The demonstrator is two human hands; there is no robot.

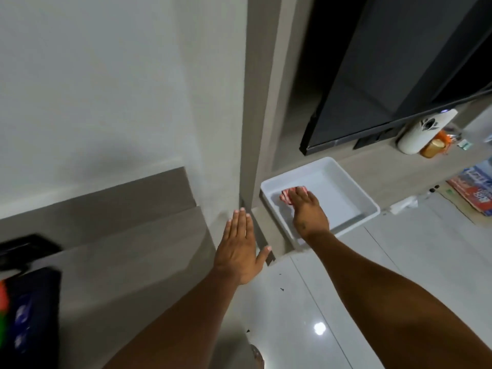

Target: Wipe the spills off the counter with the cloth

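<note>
A red-and-white striped cloth point(288, 195) lies folded inside a white plastic tray point(348, 179) on a low grey counter point(399, 171). My right hand point(307, 209) reaches into the tray, palm down, its fingers on top of the cloth and covering most of it. My left hand point(241, 249) is flat with fingers together and thumb out, pressed against the corner of the white wall beside the counter, holding nothing.
A black TV screen point(372, 89) hangs above the counter. A white dispenser point(418, 134), an orange-lidded jar point(435, 146) and a colourful packet point(474, 187) sit further right. A white plug strip point(404, 205) lies on the glossy tiled floor. A dark bag point(29, 315) is at left.
</note>
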